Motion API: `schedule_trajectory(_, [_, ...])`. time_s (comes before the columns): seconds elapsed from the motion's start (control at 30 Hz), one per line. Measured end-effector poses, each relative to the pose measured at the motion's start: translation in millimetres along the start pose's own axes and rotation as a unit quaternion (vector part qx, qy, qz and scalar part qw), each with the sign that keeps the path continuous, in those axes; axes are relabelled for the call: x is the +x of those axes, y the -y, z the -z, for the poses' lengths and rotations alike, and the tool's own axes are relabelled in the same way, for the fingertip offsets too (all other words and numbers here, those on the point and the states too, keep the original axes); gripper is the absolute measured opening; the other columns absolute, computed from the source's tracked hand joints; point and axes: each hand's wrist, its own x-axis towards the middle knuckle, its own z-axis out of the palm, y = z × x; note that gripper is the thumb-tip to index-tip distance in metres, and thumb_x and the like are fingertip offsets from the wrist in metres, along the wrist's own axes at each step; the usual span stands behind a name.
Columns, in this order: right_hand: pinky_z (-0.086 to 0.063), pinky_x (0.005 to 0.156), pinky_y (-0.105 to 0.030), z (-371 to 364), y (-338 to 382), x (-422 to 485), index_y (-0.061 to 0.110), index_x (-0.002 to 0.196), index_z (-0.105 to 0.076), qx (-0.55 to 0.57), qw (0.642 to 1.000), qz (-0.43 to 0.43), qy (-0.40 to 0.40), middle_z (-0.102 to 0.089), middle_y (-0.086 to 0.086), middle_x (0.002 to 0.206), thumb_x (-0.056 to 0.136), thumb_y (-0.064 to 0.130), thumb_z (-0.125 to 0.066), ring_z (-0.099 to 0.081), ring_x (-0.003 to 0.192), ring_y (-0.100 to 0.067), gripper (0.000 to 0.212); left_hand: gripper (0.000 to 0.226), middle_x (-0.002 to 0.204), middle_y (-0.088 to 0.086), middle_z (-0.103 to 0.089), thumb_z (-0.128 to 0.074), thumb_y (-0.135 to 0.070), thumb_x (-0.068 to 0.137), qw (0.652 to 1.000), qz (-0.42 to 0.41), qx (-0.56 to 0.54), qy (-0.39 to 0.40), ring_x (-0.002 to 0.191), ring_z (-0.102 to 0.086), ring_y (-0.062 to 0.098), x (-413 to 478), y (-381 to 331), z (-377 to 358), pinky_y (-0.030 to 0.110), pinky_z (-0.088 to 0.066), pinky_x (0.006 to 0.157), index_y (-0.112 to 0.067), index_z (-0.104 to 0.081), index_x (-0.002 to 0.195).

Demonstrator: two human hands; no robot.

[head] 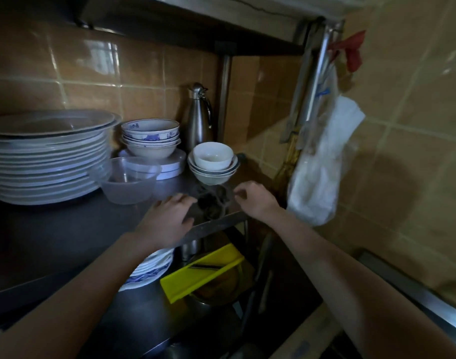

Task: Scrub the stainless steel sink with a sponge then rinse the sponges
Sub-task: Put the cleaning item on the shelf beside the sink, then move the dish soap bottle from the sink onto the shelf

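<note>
A dark, tangled, wiry scouring pad [213, 203], blurred and dim, lies at the front corner of the grey metal shelf [66, 229], just in front of the stack of white ceramic bowls [213, 164]. The left hand [167, 221] rests palm down on the shelf just left of the pad, fingers spread, gripping nothing. The right hand [255, 200] hovers just right of it with curled fingers; whether they pinch the strands I cannot tell.

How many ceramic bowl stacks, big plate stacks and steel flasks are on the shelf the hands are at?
Ceramic bowl stacks: 2
Big plate stack: 1
Steel flask: 1
Total: 4
</note>
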Motion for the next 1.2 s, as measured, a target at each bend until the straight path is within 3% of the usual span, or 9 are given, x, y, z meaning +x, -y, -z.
schedule_trajectory(0.13, [-0.046,0.099,-0.036,22,-47,-47,0.023,0.118,-0.061,-0.013,1.000,-0.022,0.000,-0.059,-0.002,0.127,0.093,0.027,-0.051,-0.055,0.117,-0.023,0.027,0.048,0.138,0.002,-0.042,-0.050,-0.032,0.090,0.999,-0.033,-0.018,0.006,0.126,-0.042,0.026,0,-38,-8,0.038,-0.035,0.100,-0.023,-0.039,0.136])
schedule_trajectory(0.3, [-0.045,0.092,-0.031,50,-104,-114,0.005,0.115,-0.063,0.053,0.996,-0.074,0.005,-0.062,-0.016,0.121,0.092,0.012,-0.053,-0.058,0.112,-0.032,0.027,0.046,0.138,0.001,-0.042,-0.049,-0.035,0.091,0.996,-0.086,-0.024,0.030,0.127,-0.039,0.025,9,-98,-22,0.038,-0.034,0.100,-0.025,-0.039,0.135])
schedule_trajectory(0.43, [-0.038,0.078,-0.017,65,-144,-169,0.013,0.114,-0.065,0.057,0.990,-0.128,-0.011,-0.065,-0.008,0.117,0.089,0.017,-0.057,-0.061,0.105,-0.019,0.026,0.046,0.140,-0.002,-0.040,-0.045,-0.035,0.093,0.989,-0.129,-0.046,0.054,0.129,-0.038,0.023,15,-146,-33,0.040,-0.035,0.101,-0.026,-0.037,0.137])
schedule_trajectory(0.57, [-0.045,0.091,-0.031,83,-181,-222,0.016,0.121,-0.060,0.070,0.976,-0.207,-0.008,-0.061,-0.008,0.123,0.092,0.021,-0.053,-0.058,0.112,-0.024,0.030,0.045,0.140,-0.003,-0.039,-0.045,-0.035,0.094,0.977,-0.183,-0.061,0.090,0.125,-0.041,0.021,16,-197,-45,0.039,-0.038,0.098,-0.025,-0.036,0.137])
schedule_trajectory(0.73, [-0.039,0.075,-0.024,98,-219,-287,0.011,0.110,-0.064,0.067,0.957,-0.275,-0.064,-0.067,-0.011,0.109,0.091,0.028,-0.052,-0.062,0.102,-0.028,0.028,0.047,0.142,-0.002,-0.039,-0.044,-0.036,0.094,0.964,-0.232,-0.069,0.109,0.127,-0.041,0.021,8,-259,-58,0.037,-0.039,0.099,-0.025,-0.034,0.139])
schedule_trajectory(0.83, [-0.038,0.077,-0.021,105,-237,-325,0.014,0.112,-0.065,0.070,0.950,-0.293,-0.075,-0.067,-0.007,0.111,0.088,0.023,-0.056,-0.062,0.105,-0.024,0.027,0.048,0.143,-0.004,-0.036,-0.042,-0.038,0.095,0.957,-0.253,-0.069,0.125,0.125,-0.044,0.023,0,-295,-66,0.038,-0.042,0.098,-0.026,-0.032,0.140])
schedule_trajectory(0.97, [-0.045,0.077,-0.025,114,-259,-372,0.021,0.099,-0.066,0.036,0.950,-0.299,-0.077,-0.066,0.002,0.096,0.085,0.017,-0.057,-0.064,0.099,-0.024,0.017,0.047,0.142,-0.005,-0.036,-0.043,-0.037,0.095,0.947,-0.272,-0.096,0.139,0.125,-0.044,0.022,-10,-337,-80,0.033,-0.042,0.094,-0.027,-0.033,0.139])
schedule_trajectory(1.07, [-0.051,0.088,-0.030,119,-273,-402,0.024,0.102,-0.068,0.050,0.943,-0.321,-0.076,-0.071,0.004,0.104,0.085,0.015,-0.056,-0.065,0.101,-0.016,0.023,0.047,0.143,-0.007,-0.036,-0.044,-0.037,0.094,0.939,-0.294,-0.111,0.140,0.125,-0.043,0.018,-16,-364,-90,0.031,-0.042,0.093,-0.027,-0.032,0.139])
schedule_trajectory(1.2, [-0.050,0.074,-0.027,129,-290,-445,0.026,0.090,-0.069,0.045,0.927,-0.354,-0.111,-0.069,0.008,0.087,0.085,0.017,-0.058,-0.065,0.087,-0.014,0.016,0.048,0.143,-0.005,-0.036,-0.045,-0.037,0.095,0.927,-0.319,-0.114,0.162,0.125,-0.043,0.018,-25,-402,-99,0.034,-0.043,0.097,-0.027,-0.032,0.140])
